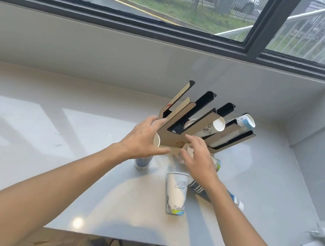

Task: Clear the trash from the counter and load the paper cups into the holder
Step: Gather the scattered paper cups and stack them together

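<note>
both your hands are empty: left hand [143, 139] fingers spread by the holder [197, 124]; right hand [199, 158] fingers apart over crumpled paper [184, 151].

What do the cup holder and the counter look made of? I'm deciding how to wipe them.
The cup holder looks like matte brown cardboard or thin fibreboard with black inner faces: flat cut panels, raw tan edges. The counter looks like polished pale stone or solid surface; it mirrors the window glare.
</note>
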